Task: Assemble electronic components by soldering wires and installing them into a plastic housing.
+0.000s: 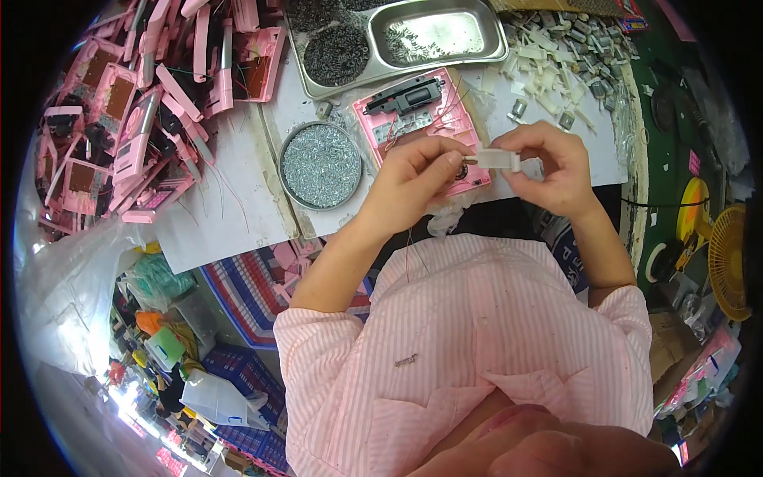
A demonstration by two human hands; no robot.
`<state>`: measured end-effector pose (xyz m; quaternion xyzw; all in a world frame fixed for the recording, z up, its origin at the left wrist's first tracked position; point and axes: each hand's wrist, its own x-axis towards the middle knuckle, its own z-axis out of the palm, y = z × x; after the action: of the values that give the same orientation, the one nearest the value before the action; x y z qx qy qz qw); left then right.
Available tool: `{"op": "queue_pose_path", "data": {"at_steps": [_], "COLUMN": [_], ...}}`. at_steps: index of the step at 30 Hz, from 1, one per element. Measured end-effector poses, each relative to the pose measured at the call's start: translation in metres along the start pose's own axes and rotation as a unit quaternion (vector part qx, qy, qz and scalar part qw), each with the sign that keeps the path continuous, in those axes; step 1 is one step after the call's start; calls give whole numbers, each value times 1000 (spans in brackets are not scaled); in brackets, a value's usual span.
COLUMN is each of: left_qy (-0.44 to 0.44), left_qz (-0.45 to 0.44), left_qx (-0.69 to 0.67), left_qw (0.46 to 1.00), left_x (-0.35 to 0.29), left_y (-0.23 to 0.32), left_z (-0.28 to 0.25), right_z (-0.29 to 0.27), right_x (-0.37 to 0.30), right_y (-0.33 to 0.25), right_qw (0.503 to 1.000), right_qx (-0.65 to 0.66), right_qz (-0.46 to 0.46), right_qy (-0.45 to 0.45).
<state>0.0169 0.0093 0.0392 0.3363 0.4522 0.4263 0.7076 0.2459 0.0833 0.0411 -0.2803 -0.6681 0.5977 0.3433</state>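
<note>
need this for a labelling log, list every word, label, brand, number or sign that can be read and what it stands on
Dark blue item right of the striped shirt: large white lettering, partly hidden; not quoted.
Pink casing at left: small marks, too small to read.
Pink tag, far right: dark marks, too small to read.
Colourful packet, top right: print too blurred to read.
White piece in the right hand: none visible.

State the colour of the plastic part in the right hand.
The plastic part is milky white; the head view shows it best.
</note>
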Motion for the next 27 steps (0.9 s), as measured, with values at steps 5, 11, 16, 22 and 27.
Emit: {"op": "queue_pose_path", "data": {"at_steps": [5,11,16,22,27], "left_qy": [-10,21,131,112,151], "left_qz": [-36,52,134,201,342], "left_qx": [97,321,635,536,508], "left_qw": [995,945,750,812,776], "left_x": [-11,-7,26,16,-11], "left_y": [3,15,-8,-14,-43], "left_z": [3,-3,3,-3,-11], "right_z": [-4,-25,-30,-33,-17], "right_x": [3,-22,-16,-3,25], "right_y": [-12,8,17,18,22], "right_qw": [945,993,979,994,918], "right_qx": [-288,-43,128,-89,-374], "right_qz": [-123,74,160,67,-111], "right_qy": [-95,-85,-14,-5,-75]}}
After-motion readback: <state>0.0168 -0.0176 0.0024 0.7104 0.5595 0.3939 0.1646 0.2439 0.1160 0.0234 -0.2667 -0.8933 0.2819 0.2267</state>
